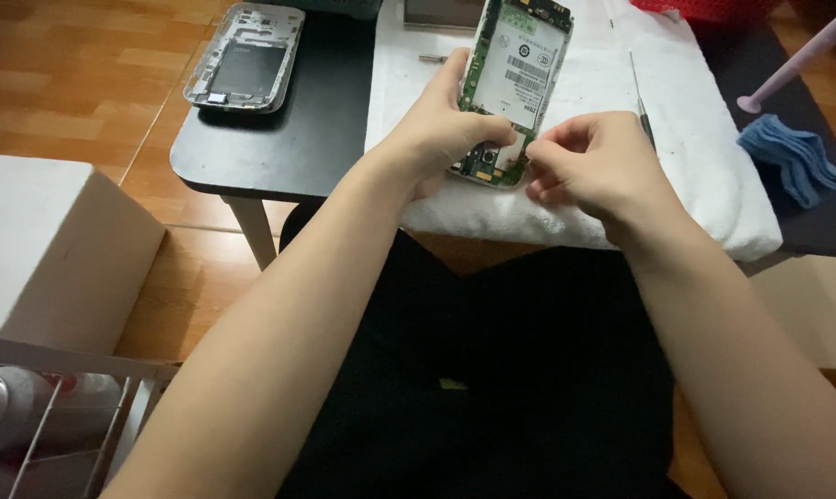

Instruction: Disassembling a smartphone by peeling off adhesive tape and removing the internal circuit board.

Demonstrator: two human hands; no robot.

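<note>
At the centre top of the frame, the left hand grips an opened phone with its circuit board exposed, tilted above a white towel. The right hand pinches at the phone's lower edge. A removed phone frame lies at upper left on the black table.

Single head view — steeply downward, close over lap and table

— What do I have around me?
— Warm wooden floor at nine o'clock, a low black table at twelve, a white box and wire rack at eight.
</note>
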